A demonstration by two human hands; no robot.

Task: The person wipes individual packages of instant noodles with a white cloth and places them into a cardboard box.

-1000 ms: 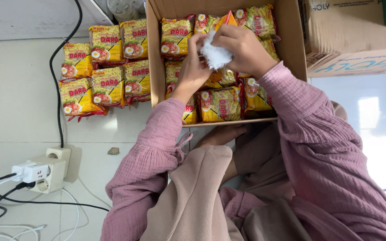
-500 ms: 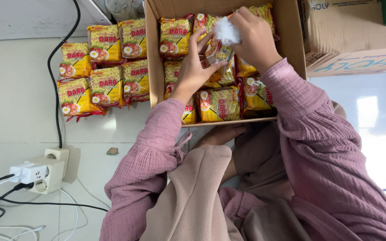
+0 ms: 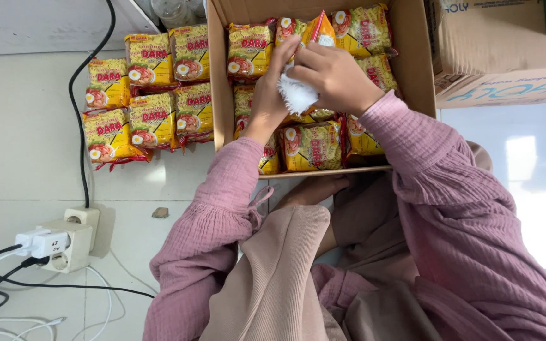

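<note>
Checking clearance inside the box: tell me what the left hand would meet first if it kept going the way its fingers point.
The left hand points toward the far wall of the brown cardboard box. It would likely first meet the upright yellow plastic noodle packet at its fingertips; depth is unclear.
</note>
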